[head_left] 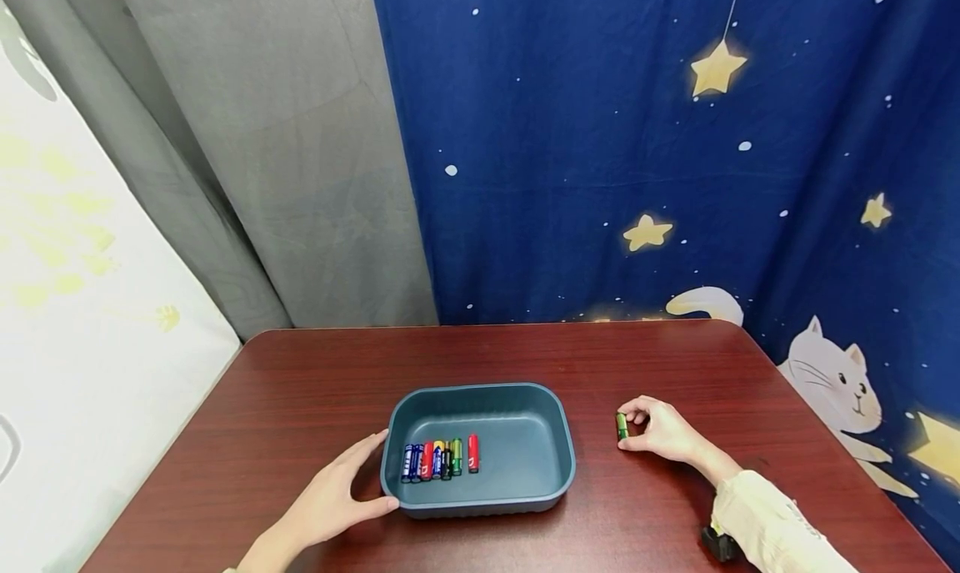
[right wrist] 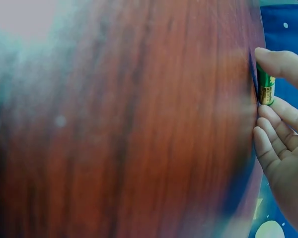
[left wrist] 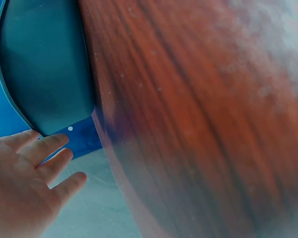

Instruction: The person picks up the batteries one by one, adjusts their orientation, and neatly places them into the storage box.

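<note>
My right hand (head_left: 663,430) pinches a small green and gold battery (right wrist: 266,88) by its ends, thumb at one and fingertip at the other. It is just right of a blue-grey plastic tray (head_left: 551,500). Several batteries stand side by side in a row at the tray's left: blue, red, black and green ones, with a red battery (head_left: 473,454) a little apart on the right. My left hand (head_left: 330,498) rests against the tray's left end, thumb at the front corner and index fingertip at the left rim. In the left wrist view, its other fingers are spread and loosely straight.
The tray stands on a reddish-brown wooden table (head_left: 322,373) with rounded far corners. Beyond the table hang a grey curtain (head_left: 300,139) and a blue star-patterned curtain (head_left: 570,139). A small black device (head_left: 720,545) sits under the right wrist.
</note>
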Action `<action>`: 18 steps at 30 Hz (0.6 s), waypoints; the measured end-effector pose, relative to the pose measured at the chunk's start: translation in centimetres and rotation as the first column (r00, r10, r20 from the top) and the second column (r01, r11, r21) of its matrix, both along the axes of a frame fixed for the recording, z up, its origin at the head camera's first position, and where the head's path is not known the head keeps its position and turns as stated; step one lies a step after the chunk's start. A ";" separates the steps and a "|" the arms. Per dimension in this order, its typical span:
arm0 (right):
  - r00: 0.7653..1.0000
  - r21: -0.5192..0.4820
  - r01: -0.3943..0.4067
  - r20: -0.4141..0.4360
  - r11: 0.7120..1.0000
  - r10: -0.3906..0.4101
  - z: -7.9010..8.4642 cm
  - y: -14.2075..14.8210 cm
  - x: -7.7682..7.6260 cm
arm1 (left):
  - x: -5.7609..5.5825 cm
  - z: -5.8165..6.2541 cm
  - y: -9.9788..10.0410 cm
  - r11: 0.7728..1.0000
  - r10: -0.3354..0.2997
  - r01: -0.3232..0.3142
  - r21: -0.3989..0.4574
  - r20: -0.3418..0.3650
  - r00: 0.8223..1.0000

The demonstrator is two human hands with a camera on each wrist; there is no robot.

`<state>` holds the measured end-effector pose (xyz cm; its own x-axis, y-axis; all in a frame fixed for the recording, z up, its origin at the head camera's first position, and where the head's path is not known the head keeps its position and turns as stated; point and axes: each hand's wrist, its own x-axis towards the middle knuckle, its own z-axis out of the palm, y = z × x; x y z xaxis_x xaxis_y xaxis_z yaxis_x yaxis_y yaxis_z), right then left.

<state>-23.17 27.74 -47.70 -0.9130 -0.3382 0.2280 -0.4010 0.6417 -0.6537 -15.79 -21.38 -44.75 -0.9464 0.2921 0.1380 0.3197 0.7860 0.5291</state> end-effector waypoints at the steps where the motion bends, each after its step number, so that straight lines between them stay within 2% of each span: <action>1: 1.000 0.000 0.004 -0.005 1.000 -0.004 0.0 0.0 0.0 | 0.0 0.0 0.0 1.000 0.002 -0.002 0.000 0.001 1.000; 11: 0.999 -0.024 0.036 -0.036 0.999 -0.037 0.0 -0.4 0.2 | 0.0 0.2 0.1 1.000 -0.002 0.002 -0.006 0.012 1.000; 15: 0.998 -0.069 0.017 -0.057 0.998 -0.021 0.7 -1.0 0.1 | 0.2 0.4 0.1 1.000 -0.012 0.012 -0.013 0.001 1.000; 18: 0.999 -0.099 0.002 -0.043 0.995 -0.006 1.6 -1.6 0.2 | 0.2 0.5 0.1 1.000 -0.010 0.010 -0.012 0.007 1.000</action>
